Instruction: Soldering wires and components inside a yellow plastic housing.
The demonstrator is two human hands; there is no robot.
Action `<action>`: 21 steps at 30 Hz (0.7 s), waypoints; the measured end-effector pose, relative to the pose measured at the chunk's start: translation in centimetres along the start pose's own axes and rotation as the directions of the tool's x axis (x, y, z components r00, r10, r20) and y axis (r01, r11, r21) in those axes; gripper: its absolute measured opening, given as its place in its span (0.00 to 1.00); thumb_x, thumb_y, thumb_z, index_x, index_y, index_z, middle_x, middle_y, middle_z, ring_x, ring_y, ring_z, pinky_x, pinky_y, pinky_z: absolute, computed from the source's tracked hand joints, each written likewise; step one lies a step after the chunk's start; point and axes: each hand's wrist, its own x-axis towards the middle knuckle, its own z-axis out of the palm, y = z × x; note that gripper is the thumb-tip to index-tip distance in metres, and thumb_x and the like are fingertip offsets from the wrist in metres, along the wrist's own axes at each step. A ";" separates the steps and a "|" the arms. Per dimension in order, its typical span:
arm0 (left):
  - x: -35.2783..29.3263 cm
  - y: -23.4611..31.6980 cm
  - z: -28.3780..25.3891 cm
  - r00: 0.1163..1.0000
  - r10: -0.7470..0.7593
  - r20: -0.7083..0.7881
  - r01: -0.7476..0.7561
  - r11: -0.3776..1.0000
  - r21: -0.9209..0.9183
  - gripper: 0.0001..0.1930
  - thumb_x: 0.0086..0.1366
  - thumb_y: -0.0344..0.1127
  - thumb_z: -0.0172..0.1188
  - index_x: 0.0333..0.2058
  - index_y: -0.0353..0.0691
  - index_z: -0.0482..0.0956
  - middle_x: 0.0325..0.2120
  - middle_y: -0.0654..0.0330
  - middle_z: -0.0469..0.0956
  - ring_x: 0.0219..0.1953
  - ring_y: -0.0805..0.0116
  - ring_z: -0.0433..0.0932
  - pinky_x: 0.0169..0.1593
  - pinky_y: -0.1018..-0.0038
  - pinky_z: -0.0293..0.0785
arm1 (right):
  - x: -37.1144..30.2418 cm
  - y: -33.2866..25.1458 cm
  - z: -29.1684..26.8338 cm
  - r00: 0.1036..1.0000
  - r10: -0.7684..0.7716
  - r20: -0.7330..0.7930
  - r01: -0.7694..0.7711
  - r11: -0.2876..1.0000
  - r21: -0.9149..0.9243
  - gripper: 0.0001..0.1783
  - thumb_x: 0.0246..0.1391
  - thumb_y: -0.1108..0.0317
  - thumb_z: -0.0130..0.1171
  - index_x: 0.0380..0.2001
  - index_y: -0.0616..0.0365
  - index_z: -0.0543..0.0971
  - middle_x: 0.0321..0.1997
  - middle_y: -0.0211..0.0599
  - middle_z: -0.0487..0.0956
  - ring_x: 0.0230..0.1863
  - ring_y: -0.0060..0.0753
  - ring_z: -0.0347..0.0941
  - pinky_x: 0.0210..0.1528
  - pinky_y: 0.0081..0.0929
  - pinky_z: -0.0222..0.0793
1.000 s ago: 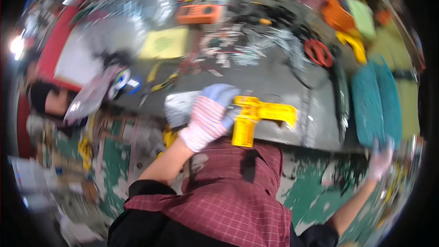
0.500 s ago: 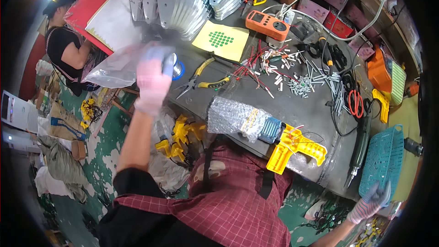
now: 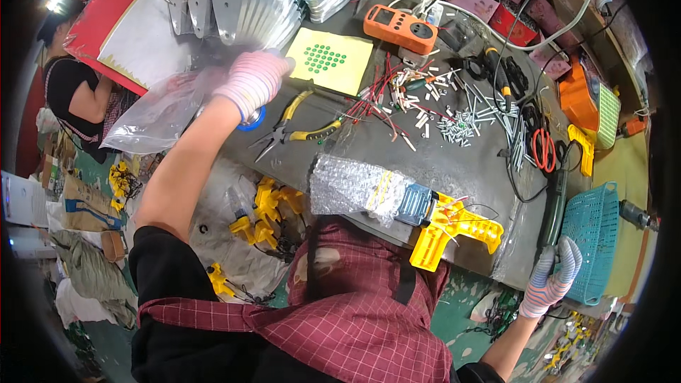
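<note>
The bubble wrap (image 3: 347, 184) looks glossy, the yellow casing (image 3: 450, 227) smooth plastic.

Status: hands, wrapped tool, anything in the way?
Left hand by blue-rimmed spool, right hand by electric screwdriver; grips unclear. Bubble-wrapped tool untouched on bench. Loose screws beyond.

The left hand (image 3: 253, 79) covers much of the blue spool (image 3: 255, 122), while bubble wrap (image 3: 347, 183) obscures what lies inside.

Your left forearm (image 3: 186, 174) reaches forward, left hand (image 3: 252, 84) back up, finger curl unclear. Your right forearm (image 3: 512, 347) is out low right, right hand (image 3: 553, 280) uncurled, fingers pointing forward.
</note>
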 end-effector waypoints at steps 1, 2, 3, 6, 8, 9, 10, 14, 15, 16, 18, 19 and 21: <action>-0.5 -0.1 0.0 0.999 0.023 -0.039 -0.026 0.998 -0.062 0.12 0.54 0.34 0.61 0.39 0.44 0.78 0.43 0.46 0.77 0.47 0.49 0.77 0.47 0.57 0.74 | -0.4 0.5 0.1 0.998 0.058 0.002 -0.058 0.997 0.047 0.19 0.53 0.82 0.59 0.49 0.59 0.76 0.51 0.43 0.74 0.50 0.39 0.72 0.48 0.29 0.70; -0.8 -0.3 0.3 0.993 0.074 -0.089 -0.082 0.992 -0.093 0.12 0.54 0.33 0.61 0.40 0.45 0.77 0.42 0.46 0.76 0.46 0.47 0.76 0.47 0.57 0.74 | -0.8 0.8 0.1 0.993 0.116 0.005 -0.116 0.989 0.093 0.18 0.53 0.83 0.59 0.48 0.59 0.76 0.50 0.43 0.74 0.49 0.39 0.72 0.48 0.29 0.71; -0.8 -0.1 0.2 0.994 0.074 -0.086 -0.082 0.993 -0.090 0.12 0.54 0.33 0.61 0.40 0.45 0.77 0.42 0.46 0.76 0.46 0.47 0.76 0.47 0.57 0.74 | -0.9 0.8 0.2 0.993 0.119 0.005 -0.119 0.988 0.096 0.18 0.53 0.83 0.59 0.48 0.59 0.76 0.50 0.43 0.74 0.49 0.39 0.72 0.48 0.29 0.71; -0.1 0.0 -0.1 0.995 0.016 -0.103 -0.017 1.000 -0.009 0.17 0.55 0.33 0.62 0.45 0.46 0.77 0.41 0.49 0.76 0.44 0.47 0.76 0.47 0.57 0.74 | -0.6 0.1 1.0 0.999 0.047 0.008 -0.048 0.994 0.100 0.17 0.51 0.84 0.59 0.45 0.62 0.77 0.45 0.43 0.77 0.46 0.40 0.73 0.49 0.31 0.70; -0.3 -0.4 0.0 0.969 0.030 -0.246 -0.067 0.987 -0.145 0.15 0.56 0.32 0.61 0.44 0.45 0.78 0.39 0.51 0.76 0.42 0.47 0.76 0.46 0.58 0.74 | -0.7 -0.4 0.8 0.999 0.036 0.010 -0.037 0.993 0.110 0.16 0.53 0.83 0.58 0.45 0.62 0.77 0.46 0.42 0.76 0.47 0.38 0.73 0.50 0.30 0.69; -0.1 -0.2 0.2 0.968 0.036 -0.247 -0.072 0.988 -0.138 0.15 0.56 0.32 0.61 0.44 0.45 0.78 0.39 0.51 0.76 0.42 0.47 0.76 0.46 0.58 0.74 | -0.8 -0.6 0.6 1.000 0.018 0.016 -0.020 0.993 0.118 0.15 0.54 0.83 0.57 0.46 0.62 0.76 0.46 0.42 0.76 0.47 0.37 0.72 0.51 0.29 0.68; 0.1 0.3 0.3 0.960 0.090 -0.264 -0.130 0.982 -0.136 0.13 0.56 0.31 0.61 0.42 0.45 0.78 0.39 0.51 0.76 0.41 0.47 0.76 0.46 0.58 0.73 | -1.0 -0.4 0.5 0.999 0.044 0.018 -0.046 0.990 0.133 0.14 0.54 0.83 0.57 0.45 0.62 0.76 0.46 0.42 0.76 0.47 0.38 0.72 0.52 0.30 0.69; 0.3 1.0 0.0 0.964 0.166 -0.205 -0.185 0.980 -0.073 0.09 0.56 0.32 0.61 0.38 0.44 0.78 0.38 0.51 0.76 0.41 0.48 0.76 0.46 0.58 0.73 | -1.9 0.3 0.4 0.995 0.096 -0.006 -0.094 0.981 0.172 0.14 0.54 0.84 0.56 0.45 0.63 0.76 0.46 0.42 0.76 0.47 0.37 0.72 0.52 0.31 0.69; 0.7 1.3 -0.1 0.980 0.142 -0.139 -0.152 0.986 -0.063 0.10 0.56 0.32 0.61 0.38 0.44 0.78 0.38 0.51 0.76 0.41 0.48 0.77 0.46 0.58 0.73 | -2.3 0.1 0.2 0.997 0.075 -0.017 -0.071 0.984 0.163 0.14 0.54 0.84 0.57 0.44 0.63 0.77 0.45 0.42 0.76 0.45 0.37 0.73 0.50 0.29 0.70; 1.0 1.0 0.1 0.979 0.117 -0.169 -0.127 0.990 -0.053 0.09 0.56 0.33 0.61 0.38 0.44 0.78 0.38 0.52 0.76 0.42 0.48 0.76 0.46 0.58 0.73 | -2.7 0.0 0.0 0.998 0.054 -0.028 -0.049 0.987 0.154 0.14 0.53 0.84 0.58 0.44 0.63 0.77 0.44 0.43 0.76 0.44 0.37 0.73 0.48 0.28 0.70; 0.9 0.5 0.5 0.974 0.131 -0.183 -0.152 0.983 -0.103 0.10 0.56 0.33 0.62 0.38 0.44 0.78 0.37 0.52 0.76 0.42 0.48 0.76 0.46 0.58 0.73 | -3.2 0.1 -0.7 0.994 0.103 -0.031 -0.097 0.984 0.150 0.14 0.53 0.84 0.58 0.44 0.63 0.77 0.44 0.42 0.76 0.43 0.36 0.73 0.47 0.27 0.70; 1.0 0.4 0.7 0.972 0.133 -0.195 -0.165 0.973 -0.160 0.10 0.56 0.34 0.62 0.38 0.43 0.78 0.37 0.51 0.76 0.42 0.48 0.76 0.46 0.58 0.73 | -3.5 0.2 -0.9 0.990 0.141 -0.030 -0.135 0.979 0.151 0.14 0.53 0.84 0.58 0.44 0.63 0.77 0.44 0.42 0.76 0.42 0.35 0.73 0.46 0.26 0.70; 0.8 1.1 0.3 0.944 0.228 -0.237 -0.264 0.956 -0.131 0.12 0.56 0.34 0.63 0.40 0.43 0.78 0.37 0.51 0.76 0.42 0.49 0.76 0.46 0.57 0.73 | -4.2 0.8 -0.8 0.984 0.164 -0.065 -0.149 0.971 0.188 0.13 0.54 0.84 0.57 0.44 0.64 0.77 0.44 0.42 0.76 0.41 0.34 0.72 0.45 0.26 0.70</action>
